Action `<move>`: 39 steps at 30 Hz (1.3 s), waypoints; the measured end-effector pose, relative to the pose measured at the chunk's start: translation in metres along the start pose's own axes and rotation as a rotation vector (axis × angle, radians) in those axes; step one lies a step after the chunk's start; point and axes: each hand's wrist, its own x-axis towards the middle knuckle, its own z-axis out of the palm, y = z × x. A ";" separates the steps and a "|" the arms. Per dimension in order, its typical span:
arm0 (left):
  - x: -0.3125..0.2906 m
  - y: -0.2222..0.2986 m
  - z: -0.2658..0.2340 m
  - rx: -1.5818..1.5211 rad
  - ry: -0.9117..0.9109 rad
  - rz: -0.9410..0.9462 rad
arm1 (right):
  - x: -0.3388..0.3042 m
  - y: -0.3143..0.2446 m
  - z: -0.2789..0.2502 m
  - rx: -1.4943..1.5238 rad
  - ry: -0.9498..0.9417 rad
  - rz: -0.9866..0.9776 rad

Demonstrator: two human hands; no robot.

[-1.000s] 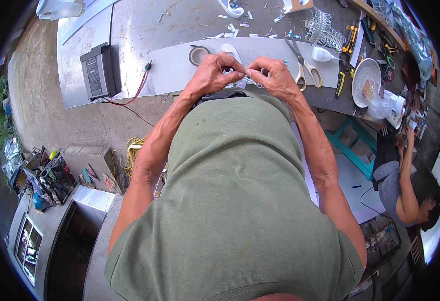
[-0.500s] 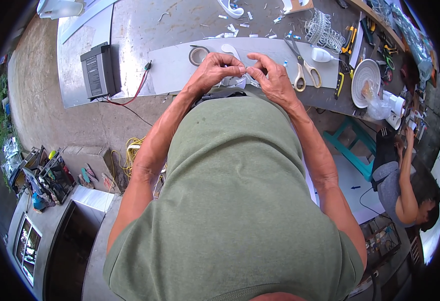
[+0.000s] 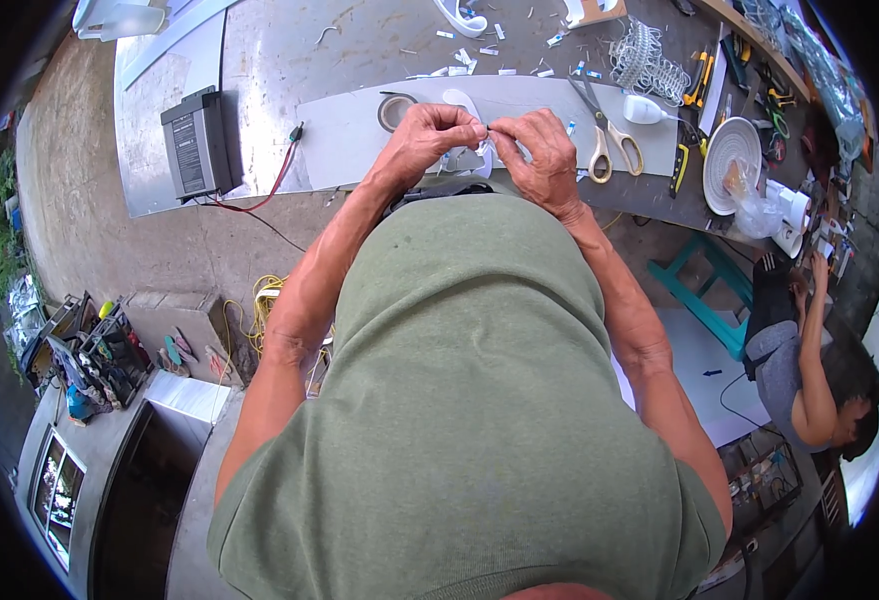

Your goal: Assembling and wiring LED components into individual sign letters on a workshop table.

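Note:
Over the near edge of the grey sheet point(image 3: 344, 130), my left hand point(image 3: 427, 138) and my right hand point(image 3: 539, 155) meet fingertip to fingertip. Each pinches something thin and small that I cannot make out. Small white pieces show just below the fingertips, partly hidden by the hands. A roll of tape point(image 3: 383, 112) lies beside my left hand. Behind the fingers is a curved white strip point(image 3: 456, 97). To the right of my right hand rest scissors point(image 3: 600, 128) with cream handles, and past them a white rounded bulb-shaped thing point(image 3: 643, 109) with a thin tip.
On the left of the metal table stands a black box point(image 3: 195, 145) with red and black leads. Small white pieces and a tangled wire bundle point(image 3: 647, 62) lie at the back. A round white ribbed disc point(image 3: 731, 160) is at right, near a teal stool point(image 3: 704, 290) and another person point(image 3: 809, 370).
My right hand has turned, its fingers closing together and shifting slightly left toward the left fingertips. The left hand stays nearly in place.

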 end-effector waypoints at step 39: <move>0.004 -0.011 -0.003 -0.208 0.007 -0.019 | 0.009 0.000 -0.018 0.240 -0.216 0.236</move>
